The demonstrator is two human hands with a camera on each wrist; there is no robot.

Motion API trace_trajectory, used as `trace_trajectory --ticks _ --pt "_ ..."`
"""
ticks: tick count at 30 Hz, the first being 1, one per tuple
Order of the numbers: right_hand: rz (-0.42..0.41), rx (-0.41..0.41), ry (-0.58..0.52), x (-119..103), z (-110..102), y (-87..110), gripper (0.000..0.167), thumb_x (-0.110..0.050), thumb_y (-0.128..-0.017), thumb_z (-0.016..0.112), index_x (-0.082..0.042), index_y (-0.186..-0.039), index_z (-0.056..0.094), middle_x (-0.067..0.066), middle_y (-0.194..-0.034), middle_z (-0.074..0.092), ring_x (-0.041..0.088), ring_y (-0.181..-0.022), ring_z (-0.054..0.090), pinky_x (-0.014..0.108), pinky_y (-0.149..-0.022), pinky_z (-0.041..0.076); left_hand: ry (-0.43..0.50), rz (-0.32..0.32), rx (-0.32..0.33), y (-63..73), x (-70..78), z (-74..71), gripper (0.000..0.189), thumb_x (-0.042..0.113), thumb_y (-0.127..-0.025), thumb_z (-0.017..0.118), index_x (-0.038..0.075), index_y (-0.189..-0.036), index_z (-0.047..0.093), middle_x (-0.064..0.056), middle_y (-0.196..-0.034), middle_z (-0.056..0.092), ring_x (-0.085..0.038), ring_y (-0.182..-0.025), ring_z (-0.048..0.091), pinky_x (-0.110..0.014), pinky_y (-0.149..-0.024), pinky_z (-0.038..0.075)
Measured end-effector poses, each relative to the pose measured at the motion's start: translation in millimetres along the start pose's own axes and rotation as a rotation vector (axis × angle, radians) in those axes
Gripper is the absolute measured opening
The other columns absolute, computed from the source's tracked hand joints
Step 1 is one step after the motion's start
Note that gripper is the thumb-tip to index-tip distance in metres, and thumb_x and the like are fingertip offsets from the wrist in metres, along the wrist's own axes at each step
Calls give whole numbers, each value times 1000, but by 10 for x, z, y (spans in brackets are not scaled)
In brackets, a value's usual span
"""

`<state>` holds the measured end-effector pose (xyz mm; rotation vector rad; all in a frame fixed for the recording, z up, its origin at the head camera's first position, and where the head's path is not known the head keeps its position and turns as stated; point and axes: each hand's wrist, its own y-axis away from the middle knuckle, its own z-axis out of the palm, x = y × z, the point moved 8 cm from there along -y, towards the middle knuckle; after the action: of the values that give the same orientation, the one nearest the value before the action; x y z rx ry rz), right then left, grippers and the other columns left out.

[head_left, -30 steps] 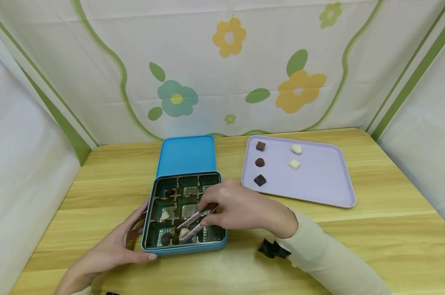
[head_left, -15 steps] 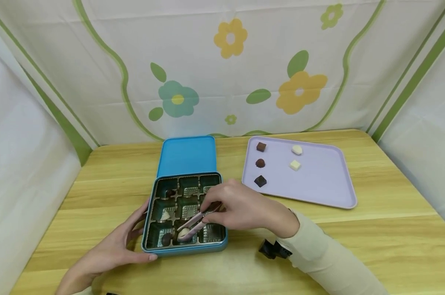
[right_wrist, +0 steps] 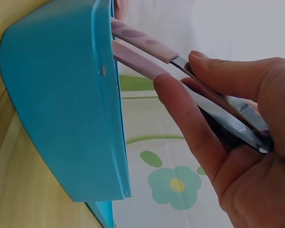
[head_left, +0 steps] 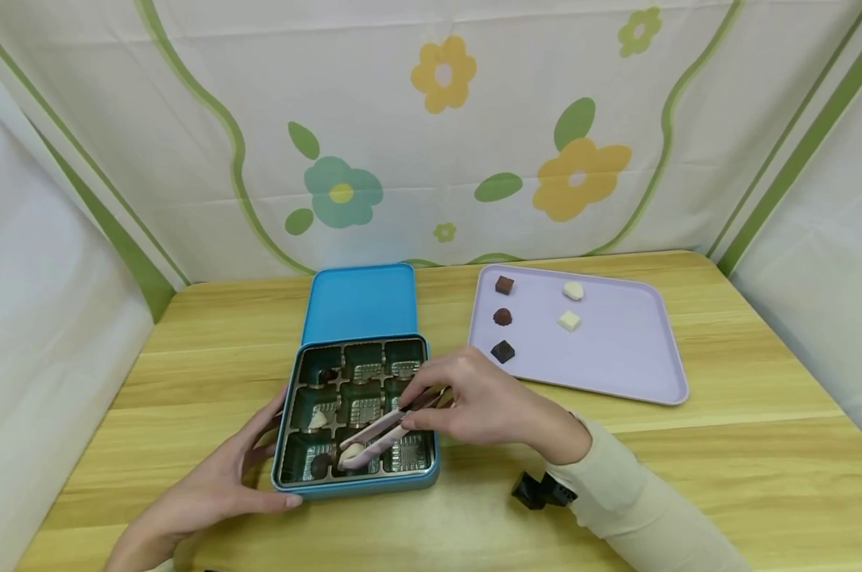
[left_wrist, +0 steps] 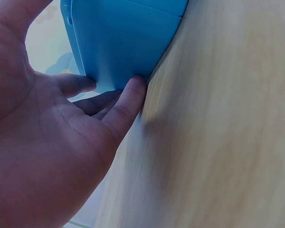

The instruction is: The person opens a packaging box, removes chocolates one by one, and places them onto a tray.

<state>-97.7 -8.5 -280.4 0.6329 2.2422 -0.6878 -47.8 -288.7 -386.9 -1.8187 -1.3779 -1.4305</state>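
A blue tin (head_left: 355, 486) with a dark compartmented insert holds several chocolates. My right hand (head_left: 484, 401) pinches metal tongs (head_left: 384, 441) with pink tips between thumb and fingers; the right wrist view shows their hinged end near the palm. Down in the front middle compartment, the tong tips are at a round white chocolate (head_left: 352, 454). A dark chocolate (head_left: 321, 465) sits in the front left compartment, a white one (head_left: 319, 419) behind it, and another dark one (head_left: 327, 375) at the back left. My left hand (head_left: 212, 485) rests against the tin's left side, its extended fingers touching the wall (left_wrist: 128, 47).
The blue lid (head_left: 361, 300) lies behind the tin. A lilac tray (head_left: 616, 357) at the right bears three brown chocolates (head_left: 502, 317) in a column and two white ones (head_left: 570, 320). A floral cloth (head_left: 402, 159) hangs behind the wooden table (head_left: 759, 413).
My right hand has shifted slightly to the right and the tong tips slightly left, along with the round white chocolate. My left hand stays against the tin.
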Motion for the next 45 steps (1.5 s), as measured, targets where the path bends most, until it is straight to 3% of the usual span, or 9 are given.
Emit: trace_trajectory --ticks 6,11,18,23,28,38,45 --pt "12 59 -37 56 -70 65 8 -13 -92 87 -14 -99 85 -5 -94 82 -1 -80 68 23 -68 59 -6 -1 3 0 -5 -5 127 15 -86 91 41 -173 3 -25 -180 7 -67 -148 35 -17 -98 50" --pt "48 99 -155 147 -140 133 9 -13 -91 87 -15 -100 85 -3 -94 82 4 -80 73 28 -69 61 -17 -6 12 1 -8 -12 126 17 -85 92 42 -173 5 -23 -180 8 -66 -150 34 -16 -101 48" --pt "208 130 -412 350 -240 290 14 -6 -94 82 -6 -108 83 12 -98 83 19 -81 81 37 -75 67 -26 -4 16 -4 -3 -5 126 18 -85 92 42 -173 5 -24 -180 8 -66 -150 34 -15 -101 47" --pt "243 170 -498 451 -355 412 18 -3 -95 80 2 -112 80 26 -98 80 20 -82 82 40 -77 67 -27 -6 19 -5 -7 -1 127 18 -85 93 42 -173 5 -23 -180 8 -66 -151 33 -15 -102 46" --pt "255 224 -502 569 -481 547 20 -3 -95 80 5 -113 78 26 -101 80 19 -81 82 42 -77 67 -40 26 16 -8 -15 -12 127 15 -85 92 40 -173 3 -26 -180 8 -67 -149 34 -14 -102 46" --pt "224 330 -491 720 -717 784 20 6 -98 72 17 -115 72 4 -100 84 20 -83 82 41 -75 67 -34 10 20 -3 5 5 127 18 -84 93 41 -173 5 -24 -180 10 -65 -149 36 -14 -102 47" --pt "309 388 -480 829 -840 943 21 4 -97 75 15 -115 73 5 -98 84 17 -83 82 36 -76 67 -35 15 18 -2 13 3 126 19 -85 92 42 -173 5 -23 -180 10 -65 -150 35 -13 -103 46"
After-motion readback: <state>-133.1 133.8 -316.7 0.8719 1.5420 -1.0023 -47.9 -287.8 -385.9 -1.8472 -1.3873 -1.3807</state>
